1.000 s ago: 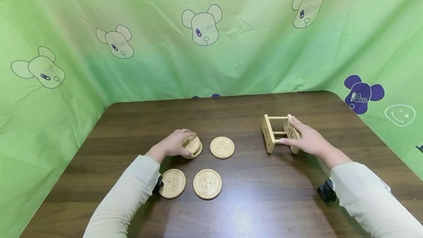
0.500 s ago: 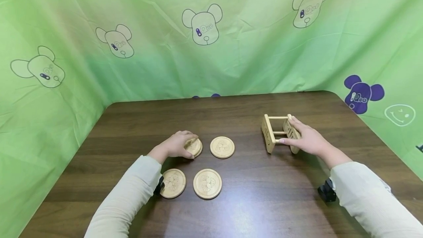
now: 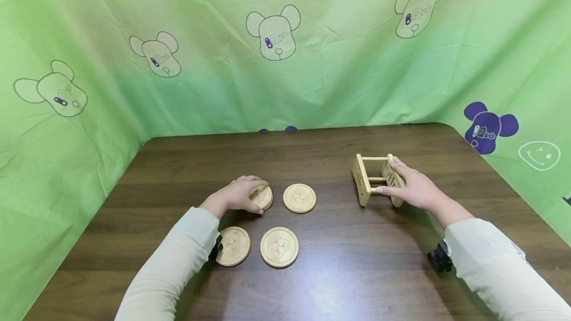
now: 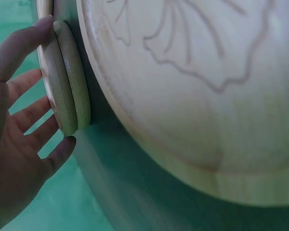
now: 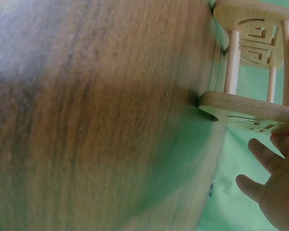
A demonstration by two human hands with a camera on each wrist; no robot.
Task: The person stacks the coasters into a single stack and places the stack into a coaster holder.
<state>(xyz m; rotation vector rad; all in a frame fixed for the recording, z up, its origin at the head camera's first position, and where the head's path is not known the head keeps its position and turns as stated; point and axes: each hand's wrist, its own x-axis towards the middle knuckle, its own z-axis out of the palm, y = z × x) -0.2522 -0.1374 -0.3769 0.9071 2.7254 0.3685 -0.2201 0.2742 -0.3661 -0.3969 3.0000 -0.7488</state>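
Note:
My left hand (image 3: 241, 194) spans a round wooden coaster (image 3: 262, 197) between thumb and fingers. That coaster lies on top of another one, nearly lined up, and the left wrist view shows the upper coaster (image 4: 58, 86) and lower coaster (image 4: 73, 77) face to face, with fingertips at the rim. On the right stands a small wooden rack (image 3: 362, 182) with slotted side panels joined by rods. My right hand (image 3: 412, 187) holds it, thumb at the front rod and fingers over the right panel. In the right wrist view some fingers are spread beneath the panel (image 5: 250, 115).
Three more coasters lie flat: one right of the stack (image 3: 299, 198), one nearer (image 3: 279, 247), and one beside the left wrist (image 3: 234, 246), each with a leaf pattern. The brown wooden table (image 3: 339, 241) meets a green printed curtain (image 3: 214, 88) behind.
The upper coaster, offset and tilted over the lower one a second ago, has settled flat and nearly aligned on it. My left hand shifted slightly right; my right hand and the rack stayed put.

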